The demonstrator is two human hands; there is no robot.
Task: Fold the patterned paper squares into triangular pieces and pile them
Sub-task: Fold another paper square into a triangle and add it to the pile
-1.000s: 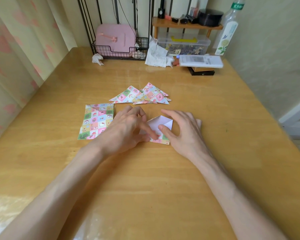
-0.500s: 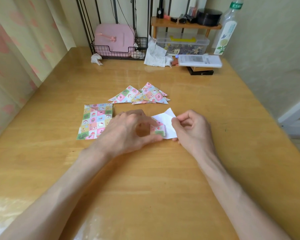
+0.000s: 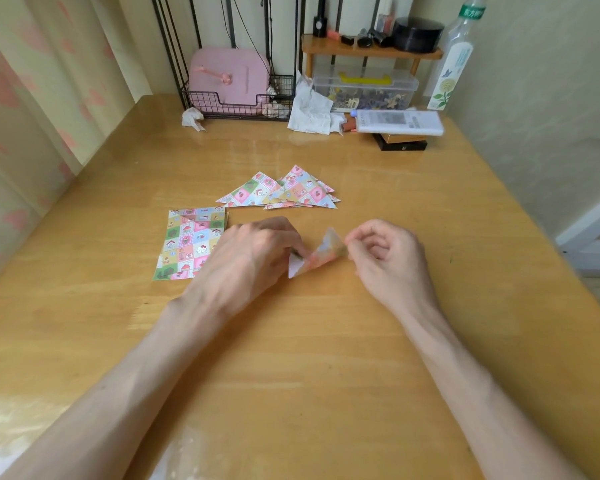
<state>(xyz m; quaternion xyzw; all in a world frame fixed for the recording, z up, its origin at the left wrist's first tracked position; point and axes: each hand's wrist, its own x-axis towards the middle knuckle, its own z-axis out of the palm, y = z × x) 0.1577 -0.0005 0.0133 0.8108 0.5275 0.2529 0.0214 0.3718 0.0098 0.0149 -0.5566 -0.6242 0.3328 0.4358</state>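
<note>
Between my two hands a patterned paper piece (image 3: 317,256) is lifted off the wooden table (image 3: 326,341) and partly folded, its white underside showing at the lower left. My left hand (image 3: 253,252) pinches its left corner. My right hand (image 3: 383,252) pinches its right corner with thumb and forefinger. A flat stack of unfolded patterned squares (image 3: 189,242) lies to the left of my left hand. Behind the hands lies a loose pile of folded triangles (image 3: 284,192), overlapping each other.
At the table's back stand a wire basket (image 3: 236,102) with a pink case, crumpled tissues (image 3: 309,109), a clear plastic box (image 3: 364,86), a white packet on a dark box (image 3: 399,124), a small wooden shelf (image 3: 371,51) and a bottle (image 3: 456,64). A curtain hangs at left.
The paper lay on the table under both hands a second ago. Both hands have since lifted it and brought its corners together, so the patterned side now faces up.
</note>
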